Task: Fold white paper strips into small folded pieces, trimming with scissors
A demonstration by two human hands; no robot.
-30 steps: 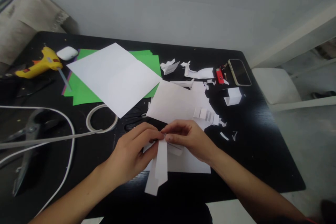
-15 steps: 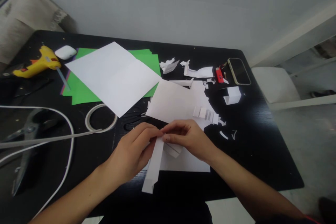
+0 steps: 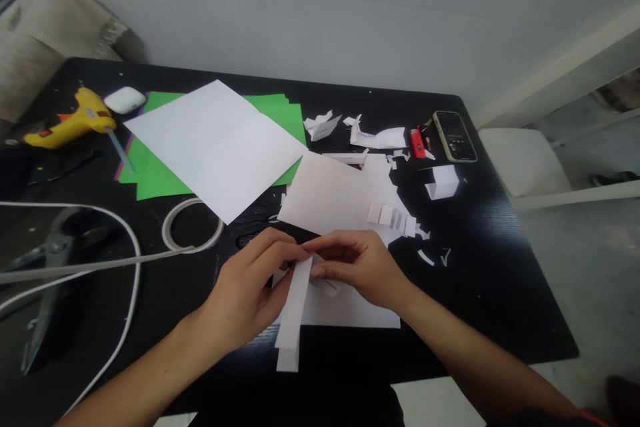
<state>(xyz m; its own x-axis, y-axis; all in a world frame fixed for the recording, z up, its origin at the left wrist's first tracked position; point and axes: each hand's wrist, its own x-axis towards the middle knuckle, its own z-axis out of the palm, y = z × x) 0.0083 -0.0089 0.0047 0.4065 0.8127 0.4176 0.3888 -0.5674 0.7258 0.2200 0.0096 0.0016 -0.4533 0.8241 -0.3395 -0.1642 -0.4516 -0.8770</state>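
Note:
My left hand point(image 3: 247, 293) and my right hand point(image 3: 357, 267) meet fingertip to fingertip over the near middle of the black table point(image 3: 500, 293). Both pinch the upper end of a long folded white paper strip point(image 3: 293, 317), which hangs down toward me. Under the hands lies a white sheet point(image 3: 350, 310), and another white sheet point(image 3: 330, 197) lies just beyond them. Small cut paper tabs point(image 3: 393, 217) sit right of my right hand.
A big white sheet point(image 3: 215, 143) covers green paper point(image 3: 155, 177) at the back left. A yellow glue gun point(image 3: 70, 123), white case point(image 3: 125, 100), white cable point(image 3: 130, 260) and pliers point(image 3: 50, 260) lie left. Paper scraps point(image 3: 370, 137), a red item point(image 3: 417, 143), a phone point(image 3: 454, 137) sit back right.
The strip's lower end has swung between my hands, from slanting left to hanging nearly straight. My fingers shifted slightly on its top end. The phone's screen has lit up.

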